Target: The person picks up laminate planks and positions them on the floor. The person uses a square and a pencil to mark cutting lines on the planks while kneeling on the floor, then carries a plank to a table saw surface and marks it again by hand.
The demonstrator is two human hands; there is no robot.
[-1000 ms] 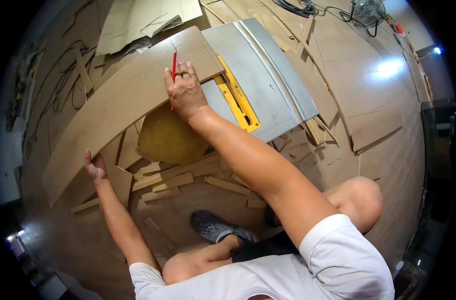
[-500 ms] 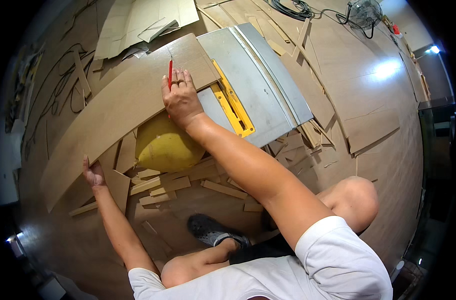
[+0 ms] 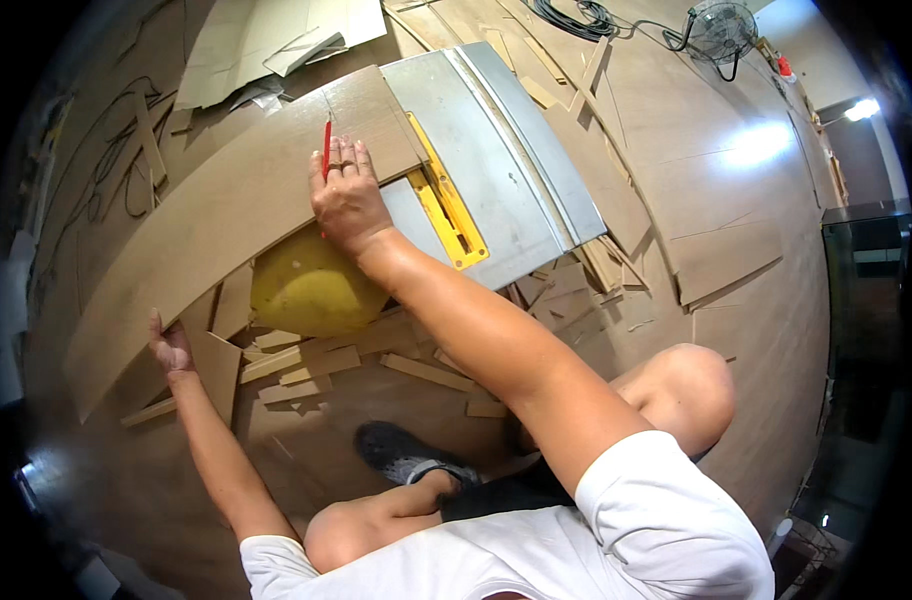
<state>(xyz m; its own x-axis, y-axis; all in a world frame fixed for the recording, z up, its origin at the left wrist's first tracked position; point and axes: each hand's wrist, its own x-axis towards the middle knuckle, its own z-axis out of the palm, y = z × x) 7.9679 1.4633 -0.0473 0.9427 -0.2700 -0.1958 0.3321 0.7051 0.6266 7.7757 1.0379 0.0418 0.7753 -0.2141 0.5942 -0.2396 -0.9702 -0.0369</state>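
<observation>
A: Where's the wooden panel, and how does it lie?
B: Upper left to centre. Long axis diagonal, lower left to upper right. Upper-right end overlaps the grey metal desk; the other end hangs well clear of it.
A: Grips?
B: Right hand lies across the panel near that upper end, red pencil clamped between thumb and forefinger. Pencil is near vertical, one end toward the top of frame. Left hand is at the panel's lower edge, left of frame, thumb up; fingers hidden beneath, can't tell if that grip is closed.
A: Counts?
B: Panel 1, pencil 1, desk 1, yellow slotted insert 1, yellow rounded body below the panel 1, fan upper right 1. Wood strips around centre: several, overlapping, no exact count.
</observation>
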